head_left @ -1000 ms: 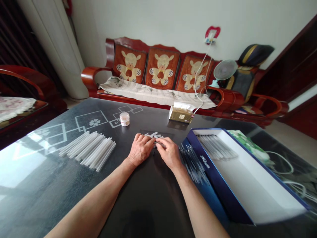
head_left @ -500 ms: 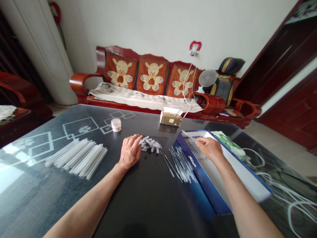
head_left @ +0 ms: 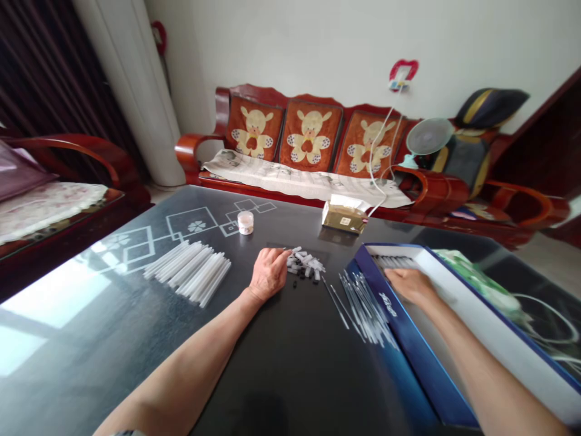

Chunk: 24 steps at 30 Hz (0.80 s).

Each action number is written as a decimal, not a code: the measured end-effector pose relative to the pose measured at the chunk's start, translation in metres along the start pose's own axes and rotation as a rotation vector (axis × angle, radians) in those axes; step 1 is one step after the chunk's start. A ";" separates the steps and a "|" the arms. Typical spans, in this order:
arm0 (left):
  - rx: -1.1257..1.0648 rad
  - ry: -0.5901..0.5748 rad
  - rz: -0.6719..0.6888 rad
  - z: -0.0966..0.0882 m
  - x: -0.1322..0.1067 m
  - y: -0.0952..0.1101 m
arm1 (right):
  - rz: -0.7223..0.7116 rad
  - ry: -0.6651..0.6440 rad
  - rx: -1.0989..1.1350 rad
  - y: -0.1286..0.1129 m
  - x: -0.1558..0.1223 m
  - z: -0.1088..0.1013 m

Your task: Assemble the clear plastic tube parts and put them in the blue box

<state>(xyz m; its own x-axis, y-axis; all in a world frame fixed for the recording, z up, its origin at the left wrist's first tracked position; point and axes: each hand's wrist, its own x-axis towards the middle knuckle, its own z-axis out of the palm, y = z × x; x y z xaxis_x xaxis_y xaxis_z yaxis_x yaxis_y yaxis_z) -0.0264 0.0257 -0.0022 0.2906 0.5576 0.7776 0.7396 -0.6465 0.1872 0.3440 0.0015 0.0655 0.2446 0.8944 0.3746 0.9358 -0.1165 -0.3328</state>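
Note:
My left hand [head_left: 269, 274] rests on the dark table [head_left: 281, 363], its fingers curled beside a small heap of grey and black caps [head_left: 305, 264]. Whether it holds anything, I cannot make out. My right hand [head_left: 411, 283] lies inside the blue-sided box [head_left: 399, 327], palm down on a bundle of thin rods [head_left: 394, 261] at the box's far end. Its fingers are hidden behind the box wall. More thin rods [head_left: 363, 300] lie loose on the table between the caps and the box. A pile of white tubes [head_left: 190, 270] lies to the left.
A small white jar [head_left: 246, 222] and a tissue box [head_left: 344, 215] stand at the table's far side. A green and white object with cables [head_left: 490, 287] lies right of the box. A red wooden sofa [head_left: 318, 145], a fan [head_left: 429, 136] and an armchair [head_left: 68, 181] surround the table.
My right hand left the caps, moved right and went down into the box onto the rods. My left hand stayed by the caps. The view swung left, then back to the right.

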 end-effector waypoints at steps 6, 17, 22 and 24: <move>0.052 -0.081 0.043 -0.009 0.005 0.012 | -0.068 -0.007 -0.009 -0.046 -0.012 -0.021; 0.282 -0.556 -0.214 -0.063 0.009 0.019 | -0.444 -0.010 0.460 -0.151 -0.127 0.082; 0.441 -0.589 -0.361 -0.106 -0.049 0.005 | -0.427 0.023 0.445 -0.147 -0.128 0.090; 0.472 -0.615 -0.391 -0.114 -0.065 0.005 | -0.425 0.014 0.431 -0.147 -0.128 0.089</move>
<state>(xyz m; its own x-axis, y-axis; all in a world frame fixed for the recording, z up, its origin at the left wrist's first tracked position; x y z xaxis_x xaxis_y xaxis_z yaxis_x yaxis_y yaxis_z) -0.1116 -0.0732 0.0166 0.1384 0.9652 0.2219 0.9899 -0.1417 -0.0015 0.1525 -0.0570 -0.0104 -0.1223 0.8178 0.5623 0.7656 0.4383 -0.4709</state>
